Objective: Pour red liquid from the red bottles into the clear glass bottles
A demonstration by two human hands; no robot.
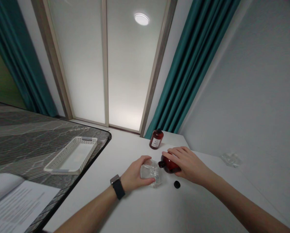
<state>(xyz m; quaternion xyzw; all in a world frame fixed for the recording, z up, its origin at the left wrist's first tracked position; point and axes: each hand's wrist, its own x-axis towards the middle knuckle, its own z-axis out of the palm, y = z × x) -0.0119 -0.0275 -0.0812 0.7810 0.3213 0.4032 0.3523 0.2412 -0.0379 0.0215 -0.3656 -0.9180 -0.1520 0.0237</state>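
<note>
My left hand (pixel 137 174), with a dark-strapped watch on its wrist, is wrapped round a clear, see-through container (pixel 151 173) on the white table. My right hand (pixel 183 163) grips a dark red-brown bottle (pixel 170 164) tipped onto its side. The bottle's uncapped black neck points left, at the upper right rim of the container. I cannot make out any liquid leaving it. A small black cap (pixel 177 184) lies on the table below the bottle. Farther back, a second brown bottle (pixel 156 139) with a white label stands upright, its black cap on.
A white perforated basket (pixel 83 161) rests on a grey striped, black-edged surface (pixel 38 129) at the left. An open book (pixel 25 207) lies in front of it. A crumpled clear item (pixel 231 160) sits by the wall at right. Teal curtains (pixel 193 64) flank frosted sliding doors (pixel 135 64).
</note>
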